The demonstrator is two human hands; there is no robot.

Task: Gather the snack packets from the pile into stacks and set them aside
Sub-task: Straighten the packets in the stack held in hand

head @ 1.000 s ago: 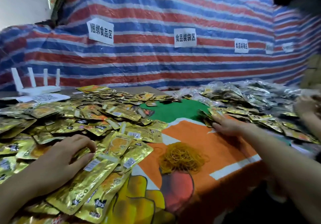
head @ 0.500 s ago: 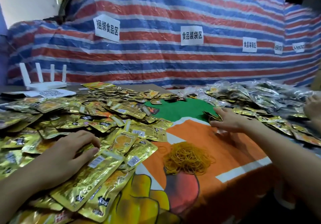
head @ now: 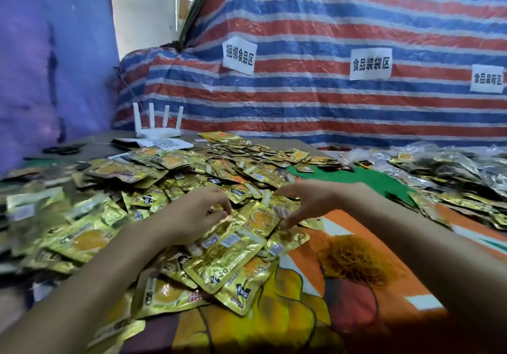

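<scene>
Centre of frame: left hand [head: 197, 215], fingers curled onto the pile of snack packets [head: 170, 163], grip not discernible; right hand [head: 311, 202], fingers apart, touching packets at the pile's right edge. Lower right: rubber bands [head: 354, 260].

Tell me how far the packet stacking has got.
Seemingly done: a heap of packets in clear bags lies at the right. In hand: the left hand and right hand are at the loose pile, no stack formed yet. Left: most of that pile; rubber bands lie untouched.
</scene>
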